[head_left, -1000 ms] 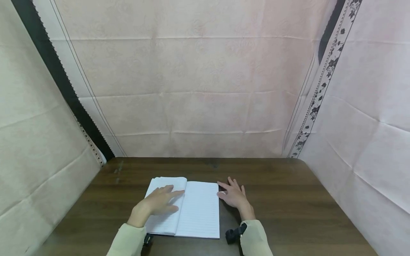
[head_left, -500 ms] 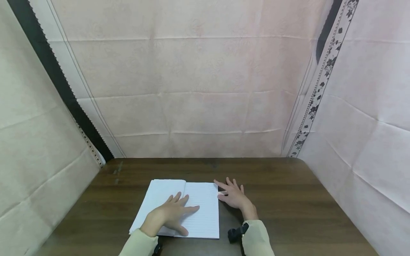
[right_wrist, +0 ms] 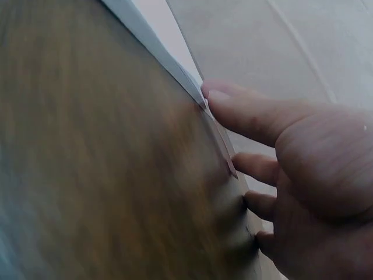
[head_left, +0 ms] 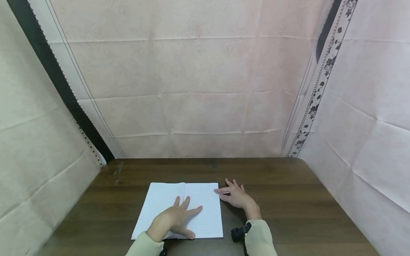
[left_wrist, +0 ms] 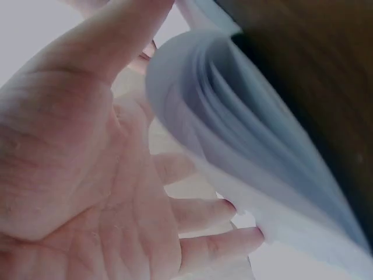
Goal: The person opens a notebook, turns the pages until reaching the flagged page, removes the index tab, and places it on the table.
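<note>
An open notebook [head_left: 206, 213] with white ruled pages lies on the dark brown table. My left hand [head_left: 176, 220] rests across its middle fold near the front, fingers spread and pointing away. In the left wrist view, the notebook's pages [left_wrist: 175, 111] bow up in a curved stack beside that hand's palm [left_wrist: 116, 198]. My right hand [head_left: 237, 196] is at the notebook's right edge, toward the far corner, with thumb and index finger extended to it. The right wrist view shows the right thumb [right_wrist: 250, 114] on the edge and the other fingertips lower down by the corner.
The wooden table [head_left: 288, 206] extends to both sides and behind the notebook. Pale cloth [head_left: 198, 89] hangs at the back and on both sides, the right one with a floral border. A black wrist camera [head_left: 238, 233] sits by the right sleeve.
My left hand has moved from the left page to the fold, rightward and nearer the body. The left page now spreads wider and flatter. My right hand has barely moved.
</note>
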`<state>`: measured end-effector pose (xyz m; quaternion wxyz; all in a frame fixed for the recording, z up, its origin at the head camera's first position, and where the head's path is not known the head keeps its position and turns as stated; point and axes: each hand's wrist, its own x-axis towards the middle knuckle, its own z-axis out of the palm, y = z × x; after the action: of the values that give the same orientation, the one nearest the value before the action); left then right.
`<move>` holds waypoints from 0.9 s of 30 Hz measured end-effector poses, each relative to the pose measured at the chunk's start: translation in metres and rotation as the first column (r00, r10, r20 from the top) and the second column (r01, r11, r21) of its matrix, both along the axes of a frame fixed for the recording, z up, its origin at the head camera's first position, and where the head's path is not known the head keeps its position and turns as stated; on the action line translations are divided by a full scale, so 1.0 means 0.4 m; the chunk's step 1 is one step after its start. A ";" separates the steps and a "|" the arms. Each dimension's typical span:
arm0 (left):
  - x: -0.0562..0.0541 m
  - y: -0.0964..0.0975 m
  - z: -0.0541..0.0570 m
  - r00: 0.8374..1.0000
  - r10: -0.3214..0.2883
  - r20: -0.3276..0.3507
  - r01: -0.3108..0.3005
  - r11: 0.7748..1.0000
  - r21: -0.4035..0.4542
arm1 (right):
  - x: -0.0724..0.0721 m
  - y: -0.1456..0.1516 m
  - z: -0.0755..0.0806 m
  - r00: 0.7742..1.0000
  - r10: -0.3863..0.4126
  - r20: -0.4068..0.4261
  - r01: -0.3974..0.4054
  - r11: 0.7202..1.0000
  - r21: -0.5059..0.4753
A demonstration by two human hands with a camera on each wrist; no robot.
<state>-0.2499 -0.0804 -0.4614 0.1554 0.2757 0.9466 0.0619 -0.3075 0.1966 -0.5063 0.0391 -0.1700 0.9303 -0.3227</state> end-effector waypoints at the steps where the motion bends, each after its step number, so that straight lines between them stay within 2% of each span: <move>1: 0.002 0.003 0.001 1.000 0.000 -0.004 0.000 1.000 -0.007 | 0.001 0.002 0.001 1.000 0.003 0.006 -0.003 1.000 -0.003; 4: 0.006 0.008 0.003 1.000 -0.014 -0.017 0.014 0.999 -0.030 | 0.003 0.008 0.004 1.000 0.019 0.021 -0.019 1.000 -0.013; 7: 0.007 0.013 -0.001 0.995 -0.085 -0.051 0.082 0.996 -0.043 | 0.004 0.015 0.006 0.999 0.042 0.027 -0.041 0.999 -0.023; 11: 0.006 0.026 -0.016 0.972 -0.211 -0.106 0.208 0.977 -0.040 | 0.002 0.019 0.007 0.999 0.052 0.013 -0.051 0.998 -0.037; 14: 0.004 0.034 -0.027 0.951 -0.267 -0.158 0.264 0.964 -0.038 | 0.002 0.014 0.008 0.999 0.041 -0.003 -0.041 0.999 -0.026; 17: 0.000 0.040 -0.033 0.932 -0.295 -0.211 0.296 0.955 -0.031 | 0.000 0.007 0.006 1.000 0.011 -0.021 -0.011 1.000 0.003; 19: 0.000 0.042 -0.032 0.925 -0.305 -0.226 0.308 0.951 -0.023 | -0.001 0.002 0.003 0.999 -0.013 -0.032 0.014 1.000 0.015; 23: 0.001 0.042 -0.027 0.929 -0.310 -0.200 0.317 0.948 0.001 | -0.001 -0.011 -0.005 0.997 -0.035 -0.067 0.036 0.999 0.015; 27: -0.002 0.043 -0.022 0.921 -0.337 -0.196 0.347 0.938 0.021 | 0.000 -0.025 -0.012 0.993 -0.078 -0.086 0.081 0.996 0.029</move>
<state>-0.2509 -0.0632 -0.4703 0.0651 0.4456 0.8922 0.0336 -0.3076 0.1864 -0.5110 -0.0103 -0.1456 0.9423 -0.3013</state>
